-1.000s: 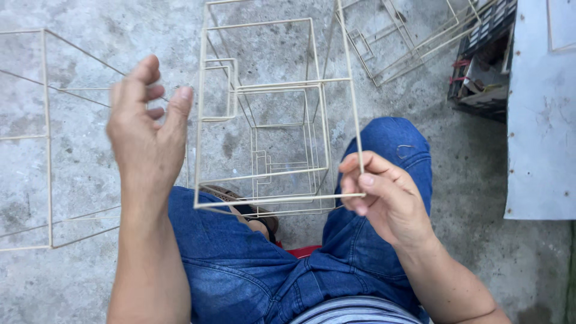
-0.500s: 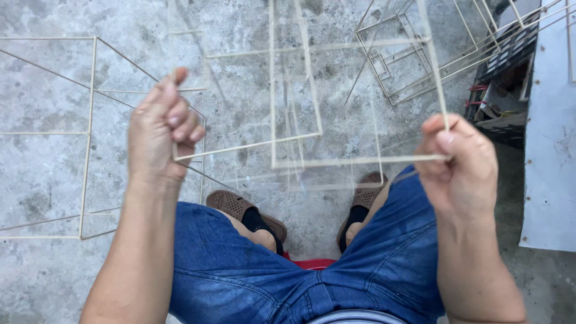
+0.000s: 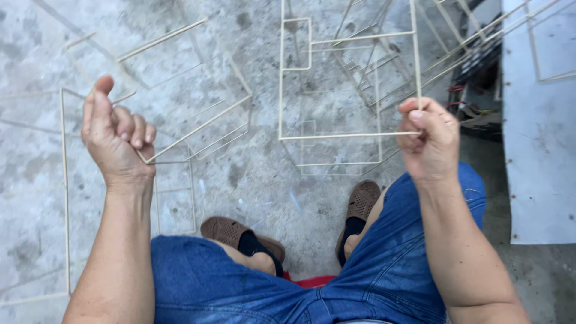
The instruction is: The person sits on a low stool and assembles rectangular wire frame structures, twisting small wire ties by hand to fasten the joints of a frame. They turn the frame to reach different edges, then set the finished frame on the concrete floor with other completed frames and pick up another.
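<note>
I sit above a concrete floor, knees in blue jeans and brown sandals below. My left hand [image 3: 117, 135] is closed around the corner of a pale wire frame [image 3: 198, 129] that slants up to the right. My right hand [image 3: 429, 141] pinches the lower right corner of a second, boxy wire frame [image 3: 348, 137] held upright in front of me. The two frames hang apart, a gap of bare floor between them.
More pale wire frames lie on the floor: one at the left [image 3: 63, 198], a pile at the top right [image 3: 384, 66]. A grey-white board [image 3: 540, 150] lies at the right, a dark crate [image 3: 480, 90] beside it. My sandals [image 3: 240, 231] rest on the floor below.
My hands have moved apart. What looked like one cage-like frame held between them is now two separate frames, one in each hand, the left one swung out and tilted.
</note>
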A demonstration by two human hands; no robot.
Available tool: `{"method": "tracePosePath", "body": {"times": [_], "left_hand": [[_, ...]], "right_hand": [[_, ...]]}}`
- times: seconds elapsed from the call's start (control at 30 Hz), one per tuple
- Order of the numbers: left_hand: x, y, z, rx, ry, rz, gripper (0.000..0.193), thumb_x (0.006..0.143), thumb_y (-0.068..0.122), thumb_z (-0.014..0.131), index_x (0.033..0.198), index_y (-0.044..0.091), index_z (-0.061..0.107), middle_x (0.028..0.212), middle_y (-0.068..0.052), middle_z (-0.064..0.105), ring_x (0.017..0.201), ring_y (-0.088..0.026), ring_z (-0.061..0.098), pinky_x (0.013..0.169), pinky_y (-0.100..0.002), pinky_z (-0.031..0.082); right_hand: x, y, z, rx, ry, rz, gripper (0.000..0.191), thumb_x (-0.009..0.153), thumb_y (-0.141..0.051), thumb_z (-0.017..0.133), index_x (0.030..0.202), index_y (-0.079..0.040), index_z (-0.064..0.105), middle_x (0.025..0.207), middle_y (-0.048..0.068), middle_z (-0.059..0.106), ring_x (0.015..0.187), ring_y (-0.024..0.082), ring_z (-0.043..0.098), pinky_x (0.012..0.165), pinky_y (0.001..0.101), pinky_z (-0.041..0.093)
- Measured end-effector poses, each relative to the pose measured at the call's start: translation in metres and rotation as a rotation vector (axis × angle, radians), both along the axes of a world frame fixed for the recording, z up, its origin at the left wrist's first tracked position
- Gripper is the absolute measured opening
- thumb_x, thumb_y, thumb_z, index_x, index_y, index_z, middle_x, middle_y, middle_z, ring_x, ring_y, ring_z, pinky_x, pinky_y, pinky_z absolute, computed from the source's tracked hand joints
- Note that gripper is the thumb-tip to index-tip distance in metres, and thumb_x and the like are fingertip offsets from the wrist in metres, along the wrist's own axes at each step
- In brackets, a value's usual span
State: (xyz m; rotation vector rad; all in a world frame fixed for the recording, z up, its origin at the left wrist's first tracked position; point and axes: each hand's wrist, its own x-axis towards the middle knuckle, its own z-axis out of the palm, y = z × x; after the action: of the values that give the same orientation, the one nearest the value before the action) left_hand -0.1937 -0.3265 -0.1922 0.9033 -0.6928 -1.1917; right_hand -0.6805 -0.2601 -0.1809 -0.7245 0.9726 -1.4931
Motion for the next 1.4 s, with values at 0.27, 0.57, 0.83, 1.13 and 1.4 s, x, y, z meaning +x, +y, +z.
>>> {"method": "tracePosePath", "body": {"times": [0.27, 0.57, 0.83, 1.13, 1.4], "left_hand": [[0.015, -0.045, -0.048, 0.335, -0.382, 0.169, 0.017, 0.114, 0.019, 0.052, 0.129, 0.013, 0.055, 0.075, 0.004, 0.052, 0.058, -0.006, 0.047, 0.056, -0.029, 0.047], [0.023, -0.048, -0.057, 0.288, -0.209, 0.106, 0.029, 0.115, 0.029, 0.044, 0.132, 0.009, 0.056, 0.069, 0.002, 0.051, 0.053, -0.01, 0.048, 0.054, -0.032, 0.05], [-0.026, -0.041, -0.001, -0.009, 0.034, -0.045, 0.034, 0.113, 0.031, 0.045, 0.131, 0.006, 0.058, 0.058, 0.007, 0.036, 0.045, -0.005, 0.032, 0.041, -0.023, 0.028], [-0.083, -0.013, 0.069, -0.375, -0.879, 0.307, 0.025, 0.121, 0.024, 0.054, 0.117, 0.006, 0.072, 0.063, 0.002, 0.046, 0.053, -0.006, 0.039, 0.049, -0.027, 0.028], [-0.145, 0.031, 0.12, -1.014, -1.43, 0.342, 0.029, 0.101, 0.011, 0.076, 0.129, 0.008, 0.07, 0.063, 0.001, 0.047, 0.054, -0.014, 0.046, 0.052, -0.036, 0.035]], "right_hand": [[-0.008, 0.001, -0.006, 0.024, -0.018, 0.0, 0.011, 0.093, -0.006, 0.061, 0.1, 0.001, 0.063, 0.064, -0.004, 0.043, 0.052, 0.004, 0.032, 0.046, 0.0216, 0.024], [-0.02, 0.014, -0.016, 0.083, 0.002, 0.066, 0.013, 0.096, -0.004, 0.057, 0.104, 0.004, 0.064, 0.067, -0.004, 0.046, 0.053, 0.005, 0.034, 0.048, 0.0223, 0.028], [-0.029, 0.013, -0.007, 0.175, 0.787, -0.063, 0.052, 0.094, -0.004, 0.063, 0.145, -0.001, 0.057, 0.103, 0.002, 0.069, 0.095, 0.01, 0.063, 0.086, 0.025, 0.052], [-0.005, 0.013, 0.036, -0.269, 1.205, -0.472, 0.048, 0.106, -0.008, 0.068, 0.152, -0.002, 0.057, 0.141, 0.014, 0.056, 0.125, 0.021, 0.06, 0.107, 0.0322, 0.05], [0.07, -0.012, 0.106, -0.486, 0.362, 0.156, 0.092, 0.101, -0.055, 0.064, 0.165, -0.002, 0.024, 0.159, 0.018, 0.05, 0.145, 0.027, 0.053, 0.123, 0.0439, 0.042]]}}
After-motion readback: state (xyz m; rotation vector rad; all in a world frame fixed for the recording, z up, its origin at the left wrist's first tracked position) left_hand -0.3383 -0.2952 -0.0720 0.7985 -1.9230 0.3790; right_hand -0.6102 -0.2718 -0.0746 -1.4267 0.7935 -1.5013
